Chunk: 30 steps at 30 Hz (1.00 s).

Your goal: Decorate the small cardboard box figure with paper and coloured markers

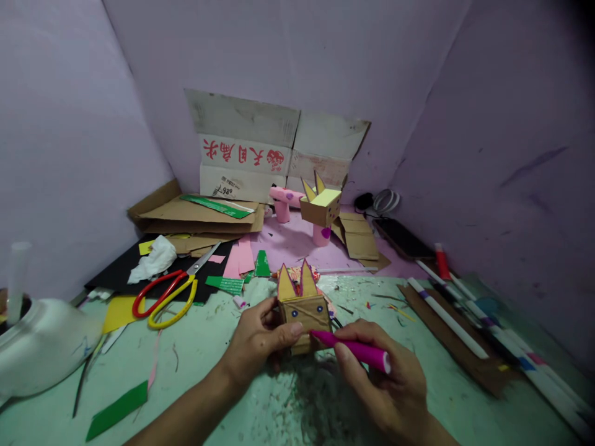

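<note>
My left hand (258, 337) grips a small brown cardboard box (307, 310) by its left side, thumb across the front. Two pointed ears edged in purple rise from the top of the box, and two dark round eyes mark its face. A magenta felt-tip pen (356, 351) is pinched in my right hand (388, 375). The pen's tip meets the lower front of the box, or hovers just over it; I cannot tell which. Behind the box lies a patterned reddish piece (297, 272), partly hidden.
Red-and-yellow-handled scissors (174, 294), crumpled tissue (155, 257) and paper scraps lie left, near a white container (46, 347). Several markers (449, 316) and a dark phone-like slab (403, 238) lie right. Behind stand a pink figure with an eared box head (320, 207) and folded cardboard (199, 214).
</note>
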Available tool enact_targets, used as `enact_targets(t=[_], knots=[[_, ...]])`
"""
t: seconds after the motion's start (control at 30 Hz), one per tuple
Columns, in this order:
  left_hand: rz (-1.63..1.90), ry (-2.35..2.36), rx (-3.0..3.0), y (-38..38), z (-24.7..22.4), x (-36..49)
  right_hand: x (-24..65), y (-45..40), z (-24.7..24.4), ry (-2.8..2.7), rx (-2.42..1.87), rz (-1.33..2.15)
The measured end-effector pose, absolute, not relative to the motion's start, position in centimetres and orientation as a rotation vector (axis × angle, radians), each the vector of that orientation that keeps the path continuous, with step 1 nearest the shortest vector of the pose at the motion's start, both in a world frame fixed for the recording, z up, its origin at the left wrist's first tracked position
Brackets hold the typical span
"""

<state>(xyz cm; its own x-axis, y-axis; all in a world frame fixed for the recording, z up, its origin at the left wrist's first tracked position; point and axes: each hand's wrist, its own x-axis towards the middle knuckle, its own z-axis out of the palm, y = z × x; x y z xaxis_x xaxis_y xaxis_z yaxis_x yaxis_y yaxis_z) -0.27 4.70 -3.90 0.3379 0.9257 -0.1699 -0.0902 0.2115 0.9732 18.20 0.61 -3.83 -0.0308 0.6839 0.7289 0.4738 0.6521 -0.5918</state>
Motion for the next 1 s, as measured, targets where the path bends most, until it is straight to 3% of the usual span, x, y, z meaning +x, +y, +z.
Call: enact_targets(t=[0.33,0.47,0.67,1.0], knots=[[0.885,0.943,1.113,4.6,-4.1,-0.3,18.1,0.4,-4.1,-1.676,-0.943,0.292],[0.878,0.996,1.061,4.7,-4.1,-0.4,18.5,0.9,-4.4,-1.278,-1.053,0.533],[0.891,1.054,0.9,4.7,-3.8,-0.3,19.5,2.2,-4.2,-0.899,-0.886,0.94],[0.894,1.042,0.94,4.6,-3.8,-0.1,18.8,1.6,-4.2,-1.061,-0.981,0.821]])
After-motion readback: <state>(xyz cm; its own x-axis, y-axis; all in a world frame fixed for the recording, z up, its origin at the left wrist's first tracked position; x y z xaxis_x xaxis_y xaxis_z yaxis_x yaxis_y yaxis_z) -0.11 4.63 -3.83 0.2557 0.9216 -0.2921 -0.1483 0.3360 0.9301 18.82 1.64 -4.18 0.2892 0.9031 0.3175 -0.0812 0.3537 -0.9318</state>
